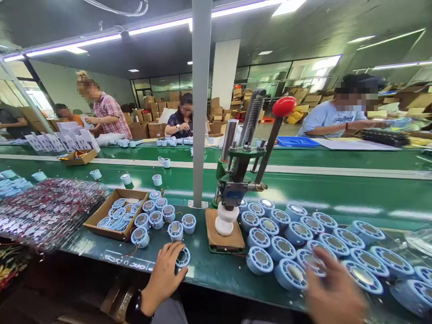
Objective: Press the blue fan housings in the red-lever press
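My left hand is at the bench's front edge, fingers and thumb closed around a small light-blue round housing with a dark centre. Motion blurs my right hand, which is over the right-hand group of light-blue round housings with silvery discs in their tops; whether it grips one cannot be made out. Between the hands stands a hand press with a red-knobbed lever. Its white round pusher is above a white round seat on a brown board.
Several wired blue housings stand left of the press, beside a cardboard box of blue rings. Bagged parts with red wires lie farther left. A grey post rises behind. Co-workers sit or stand across the green conveyor.
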Available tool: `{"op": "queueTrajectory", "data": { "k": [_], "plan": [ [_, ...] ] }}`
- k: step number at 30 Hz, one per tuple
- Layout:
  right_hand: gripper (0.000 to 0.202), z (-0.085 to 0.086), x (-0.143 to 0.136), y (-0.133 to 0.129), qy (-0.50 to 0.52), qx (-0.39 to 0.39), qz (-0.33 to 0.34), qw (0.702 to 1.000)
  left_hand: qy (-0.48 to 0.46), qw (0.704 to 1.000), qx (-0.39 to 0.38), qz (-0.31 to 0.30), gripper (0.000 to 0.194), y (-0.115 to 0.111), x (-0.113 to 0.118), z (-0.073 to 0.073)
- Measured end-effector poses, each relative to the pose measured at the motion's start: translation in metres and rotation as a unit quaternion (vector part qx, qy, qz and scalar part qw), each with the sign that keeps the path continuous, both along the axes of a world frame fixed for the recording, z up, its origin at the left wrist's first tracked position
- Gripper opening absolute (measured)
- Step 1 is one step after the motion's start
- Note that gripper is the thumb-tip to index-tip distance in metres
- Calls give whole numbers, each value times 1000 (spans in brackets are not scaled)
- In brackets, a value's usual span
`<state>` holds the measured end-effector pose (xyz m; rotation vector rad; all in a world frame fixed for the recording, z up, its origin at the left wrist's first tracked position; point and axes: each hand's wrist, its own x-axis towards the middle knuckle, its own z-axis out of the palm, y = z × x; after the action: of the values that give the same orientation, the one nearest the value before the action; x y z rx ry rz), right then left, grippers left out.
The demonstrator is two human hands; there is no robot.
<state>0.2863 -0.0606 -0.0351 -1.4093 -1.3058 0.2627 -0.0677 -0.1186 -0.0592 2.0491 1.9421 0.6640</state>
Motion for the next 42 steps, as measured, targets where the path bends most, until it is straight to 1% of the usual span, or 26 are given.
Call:
{"op": "queueTrajectory", "data": {
  "k": [1, 2, 3, 4, 5, 6, 7, 8, 9, 11, 13, 15, 17, 19, 21, 22, 25, 29, 31, 34, 36, 39, 40, 42],
  "plan": [
    [43, -1, -43, 2, -56, 24, 75, 995, 1, 1000, 8, 6, 51, 1, 1, -1],
    [43, -3, -86, 7, -118, 37, 187, 974, 2, 1000, 17, 15, 49, 2, 3, -3],
    [44, -4, -126, 16, -143, 35, 229, 962, 5, 999, 28, 28, 48, 4, 4, -5],
    [49, -5, -161, 26, -167, 26, 258, 951, 8, 998, 39, 43, 46, 5, 5, -8],
    [52, -7, -190, 38, -182, 16, 275, 944, 11, 997, 50, 58, 45, 6, 6, -11],
    [53, -8, -211, 48, -190, 6, 277, 942, 14, 996, 61, 70, 44, 6, 6, -14],
    [52, -10, -225, 55, -198, 0, 279, 939, 14, 994, 70, 81, 44, 6, 6, -17],
    [50, -12, -232, 58, -205, -4, 282, 937, 14, 993, 78, 89, 45, 5, 5, -20],
    [46, -14, -233, 57, -210, -6, 284, 935, 13, 992, 84, 96, 45, 4, 3, -23],
    [42, -21, -222, 44, -219, -8, 288, 932, 9, 990, 92, 103, 46, 2, 0, -26],
    [42, -31, -200, 22, -227, -5, 292, 929, 4, 991, 86, 98, 47, 0, -3, -25],
    [46, -42, -173, -3, -230, 2, 304, 924, 0, 995, 61, 81, 49, -1, -5, -19],
    [52, -53, -147, -23, -218, 2, 329, 919, -1, 999, 27, 45, 55, -2, -5, -11],
    [56, -62, -126, -36, -175, -13, 344, 922, 1, 1000, 0, -19, 66, -2, -4, -2],
    [52, -66, -112, -43, -117, -28, 344, 931, 6, 997, -11, -82, 81, -2, 0, 4],
    [49, -67, -108, -44, -95, -33, 343, 934, 10, 995, -14, -100, 85, -2, 3, 6],
    [39, -61, -110, -44, -89, -47, 353, 930, 16, 994, -27, -105, 86, -1, 13, 6],
    [35, -51, -126, -40, -95, -39, 352, 930, 20, 995, -39, -93, 74, 8, 28, 4],
    [28, -51, -130, -37, -90, -33, 339, 936, 29, 997, -38, -65, 66, 15, 34, 3],
    [20, -56, -129, -34, -93, -41, 322, 941, 31, 998, -29, -35, 51, 26, 36, 3],
    [27, -60, -124, -34, -87, -38, 307, 947, 8, 999, -21, -34, 47, 29, 35, 4],
    [45, -61, -121, -36, -57, -28, 278, 958, -75, 997, -6, -32, 51, 26, 34, 11],
    [50, -60, -122, -36, -49, -25, 275, 960, -100, 994, 1, -37, 53, 23, 36, 14],
    [58, -59, -125, -35, -44, -26, 284, 957, -121, 990, 11, -75, 59, 16, 42, 22]
  ]
}}
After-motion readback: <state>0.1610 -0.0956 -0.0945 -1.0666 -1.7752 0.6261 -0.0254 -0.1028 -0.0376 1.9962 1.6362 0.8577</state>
